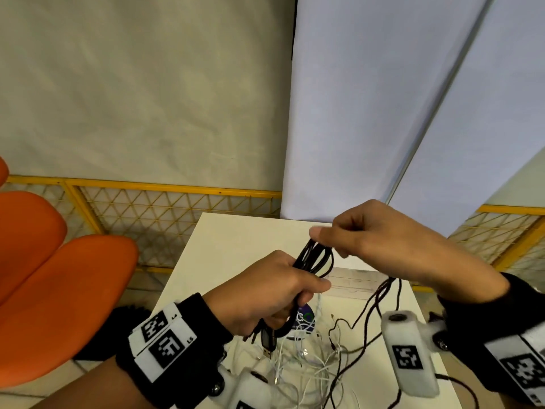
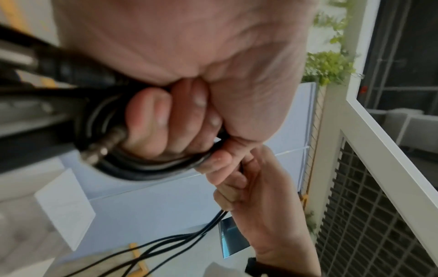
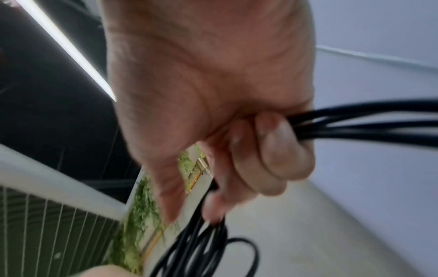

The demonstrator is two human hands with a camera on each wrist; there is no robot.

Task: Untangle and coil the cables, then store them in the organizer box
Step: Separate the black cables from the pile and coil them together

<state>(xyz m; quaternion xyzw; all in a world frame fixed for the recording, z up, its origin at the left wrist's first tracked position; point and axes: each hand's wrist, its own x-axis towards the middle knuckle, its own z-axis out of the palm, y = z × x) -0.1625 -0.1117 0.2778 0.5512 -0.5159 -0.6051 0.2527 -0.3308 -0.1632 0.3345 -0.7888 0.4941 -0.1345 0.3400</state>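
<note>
Left hand [image 1: 265, 293] fingers [image 2: 151, 120] curled round coiled black cable [image 1: 314, 258] held above white tabletop [image 1: 224, 255]; right hand [image 1: 392, 246] pinches the coil's top loops, loose strands trailing to the tangled white cables [image 1: 303, 361] below.

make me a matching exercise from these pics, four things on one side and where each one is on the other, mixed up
Things
1. black cable coil
2. white cables
3. orange chair
4. USB plug

Places
A. beside the table, on the left
B. lying tangled on the table
C. hanging below the left hand
D. held up between both hands, the right hand at its top

Pairs: 1-D, 2-B, 3-A, 4-C
</note>
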